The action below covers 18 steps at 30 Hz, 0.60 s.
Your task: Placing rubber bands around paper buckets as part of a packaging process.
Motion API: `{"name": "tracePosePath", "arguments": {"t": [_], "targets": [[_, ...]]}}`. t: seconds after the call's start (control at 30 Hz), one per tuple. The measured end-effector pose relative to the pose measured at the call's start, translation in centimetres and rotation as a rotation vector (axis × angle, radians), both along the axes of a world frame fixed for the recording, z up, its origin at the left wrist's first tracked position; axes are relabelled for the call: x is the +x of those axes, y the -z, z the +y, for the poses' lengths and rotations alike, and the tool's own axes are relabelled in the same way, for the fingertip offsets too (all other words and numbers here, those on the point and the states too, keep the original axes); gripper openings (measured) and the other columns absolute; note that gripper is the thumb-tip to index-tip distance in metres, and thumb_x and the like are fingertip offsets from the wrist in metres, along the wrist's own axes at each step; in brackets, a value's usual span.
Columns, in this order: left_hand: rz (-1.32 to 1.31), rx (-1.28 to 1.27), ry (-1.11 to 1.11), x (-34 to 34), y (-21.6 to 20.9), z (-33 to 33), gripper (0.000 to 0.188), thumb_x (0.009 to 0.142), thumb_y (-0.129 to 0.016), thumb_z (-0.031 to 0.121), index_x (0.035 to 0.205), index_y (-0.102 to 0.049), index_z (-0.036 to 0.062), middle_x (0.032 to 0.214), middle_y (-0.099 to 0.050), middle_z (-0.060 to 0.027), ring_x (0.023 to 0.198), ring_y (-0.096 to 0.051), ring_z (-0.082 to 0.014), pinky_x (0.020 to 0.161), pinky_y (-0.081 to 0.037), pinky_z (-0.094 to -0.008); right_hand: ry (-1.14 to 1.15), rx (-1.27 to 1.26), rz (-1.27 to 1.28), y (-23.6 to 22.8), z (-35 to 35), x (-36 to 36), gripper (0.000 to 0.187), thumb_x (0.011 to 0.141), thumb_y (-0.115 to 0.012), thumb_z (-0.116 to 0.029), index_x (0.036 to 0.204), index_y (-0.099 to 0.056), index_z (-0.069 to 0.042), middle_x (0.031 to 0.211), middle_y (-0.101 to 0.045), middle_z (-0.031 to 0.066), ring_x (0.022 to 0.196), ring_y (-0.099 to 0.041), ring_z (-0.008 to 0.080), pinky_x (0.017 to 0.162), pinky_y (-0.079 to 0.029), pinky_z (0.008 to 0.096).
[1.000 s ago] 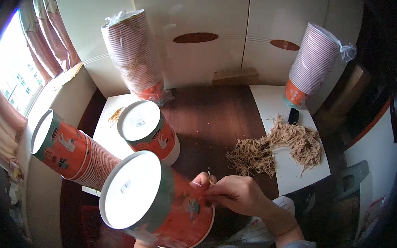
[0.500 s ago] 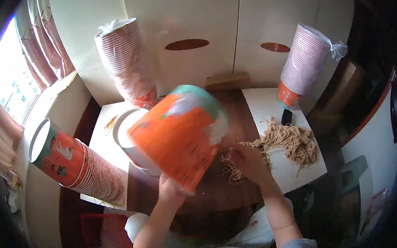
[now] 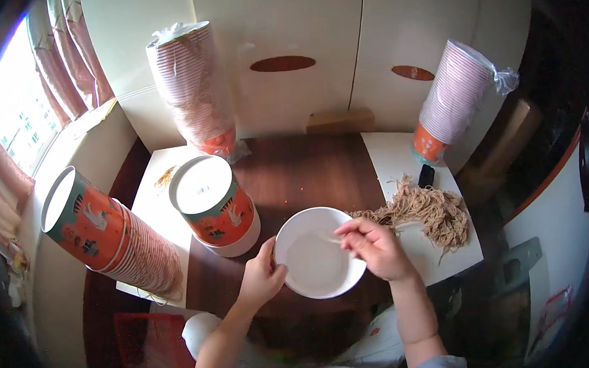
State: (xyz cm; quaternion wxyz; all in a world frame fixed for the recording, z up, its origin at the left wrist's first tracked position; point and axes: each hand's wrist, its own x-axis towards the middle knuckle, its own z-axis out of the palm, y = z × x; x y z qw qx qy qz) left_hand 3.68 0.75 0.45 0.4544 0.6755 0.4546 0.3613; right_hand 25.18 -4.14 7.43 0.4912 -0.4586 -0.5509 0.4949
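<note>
A paper bucket (image 3: 311, 269) with a white inside is held over the front of the brown table, its mouth facing up at me. My left hand (image 3: 262, 277) grips its left side, thumb near the rim. At the right rim, my right hand (image 3: 374, 249) is closed in a pinch, fingertips over the opening. A thin pale strand of string (image 3: 334, 239) seems to run from those fingertips into the bucket. Just beyond lies a loose heap of tan string (image 3: 434, 214), with strands trailing toward my right hand. The bucket's outer wall is mostly hidden.
Left of centre, an orange printed bucket (image 3: 225, 221) stands bottom up on a white one. A tall bucket stack (image 3: 143, 246) rises at the left edge. Plastic-wrapped stacks stand at the back left (image 3: 195, 89) and back right (image 3: 455, 95). A black object (image 3: 426, 175) touches the string.
The bucket has turned from its tilted orange side to mouth up and come lower and nearer. My right hand has moved from the string heap's loose ends to the rim.
</note>
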Motion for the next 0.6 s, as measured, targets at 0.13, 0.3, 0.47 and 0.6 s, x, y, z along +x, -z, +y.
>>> {"name": "tracePosePath", "arguments": {"t": [0.13, 0.3, 0.47, 0.6], "targets": [[0.093, 0.038, 0.083, -0.6, 0.4, 0.9, 0.042, 0.070, -0.052, 0.008, 0.111, -0.047, 0.0005, 0.076, -0.059, -0.0149, 0.062, -0.059, -0.0204, 0.060, -0.046, -0.0286, -0.226, -0.106, 0.215, 0.9, 0.2, -1.6, 0.018, 0.087, -0.049, -0.014, 0.101, -0.051, -0.003, 0.081, -0.051, -0.0018, 0.070, -0.044, 0.0026, 0.064, -0.039, 0.0180], [0.372, 0.351, -0.092, -0.6, -0.6, 1.3, 0.028, 0.080, -0.054, 0.014, 0.104, -0.055, -0.0004, 0.077, -0.055, -0.0080, 0.067, -0.057, -0.0145, 0.058, -0.044, -0.0264, -0.259, -0.261, 0.403, 1.8, 0.3, -3.2, 0.014, 0.085, -0.051, -0.016, 0.093, -0.051, -0.004, 0.064, -0.043, -0.0051, 0.057, -0.036, 0.0015, 0.050, -0.029, 0.0162], [-0.080, 0.059, 0.325, -1.2, -2.7, 0.5, 0.023, 0.086, -0.049, 0.018, 0.096, -0.061, 0.0016, 0.071, -0.051, -0.0062, 0.063, -0.050, -0.0147, 0.059, -0.041, -0.0266, -0.224, -0.215, 0.546, 2.3, 0.6, -3.1, 0.012, 0.085, -0.051, -0.015, 0.090, -0.050, -0.004, 0.064, -0.042, -0.0025, 0.056, -0.037, 0.0037, 0.049, -0.028, 0.0172], [-0.040, 0.060, 0.476, -1.0, -2.7, 0.0, 0.019, 0.081, -0.058, 0.015, 0.093, -0.062, 0.0018, 0.073, -0.053, -0.0056, 0.067, -0.051, -0.0136, 0.058, -0.042, -0.0254, -0.179, -0.184, 0.562, 2.4, 0.7, -3.1, 0.011, 0.084, -0.051, -0.014, 0.087, -0.050, -0.004, 0.063, -0.041, -0.0013, 0.056, -0.037, 0.0054, 0.049, -0.028, 0.0179]]}}
